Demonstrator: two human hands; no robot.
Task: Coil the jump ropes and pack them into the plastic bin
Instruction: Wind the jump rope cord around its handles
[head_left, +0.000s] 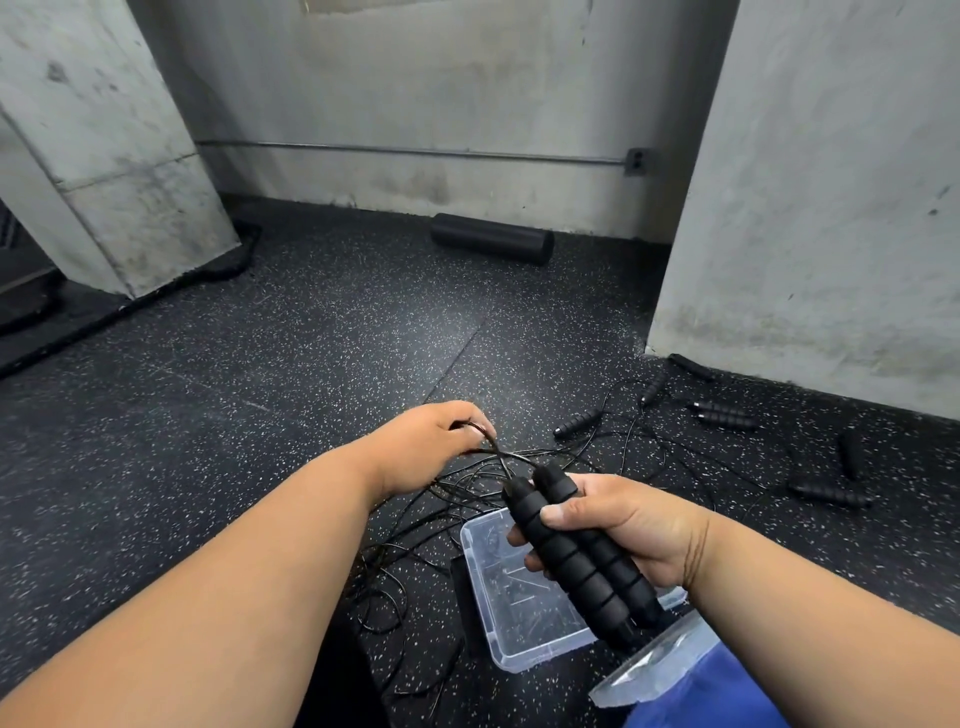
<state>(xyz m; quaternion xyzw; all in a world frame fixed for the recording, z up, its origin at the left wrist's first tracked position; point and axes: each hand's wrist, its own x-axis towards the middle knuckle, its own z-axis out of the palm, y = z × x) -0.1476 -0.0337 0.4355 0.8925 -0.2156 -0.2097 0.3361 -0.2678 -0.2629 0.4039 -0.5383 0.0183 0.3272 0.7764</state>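
Two handles (576, 551) are gripped together in the right hand (623, 525) above the bin (498, 639), the cord (498, 457) is pinched, it seems, by the left hand (426, 447), so coiling is just begun and loops must be wound next.

Black foam roller (492, 245) lying on its side by the back wall | grey concrete pillar (111, 150) at left | metal conduit (410, 151) running along the wall to an outlet box (637, 161) | black speckled rubber floor (234, 395)
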